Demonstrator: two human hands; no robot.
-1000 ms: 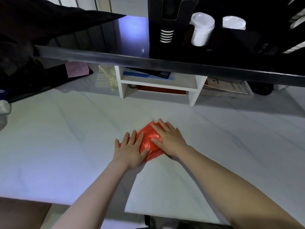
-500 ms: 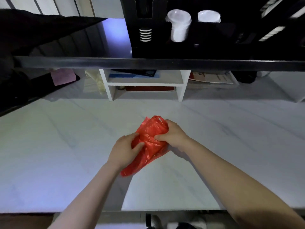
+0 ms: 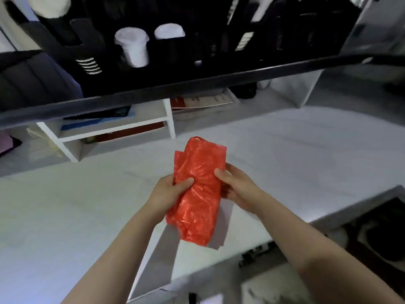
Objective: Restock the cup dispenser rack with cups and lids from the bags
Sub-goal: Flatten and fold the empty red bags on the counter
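A white marble-patterned counter fills the lower view and serves as the landmark. At the counter's far edge stands a white open shelf unit, holding a blue flat item on its upper level and a dark red flat item beneath. Just right of the shelf unit, printed papers lie on the counter. A black ledge spans above the counter's far side. Near the counter's left far corner sits a pink item.
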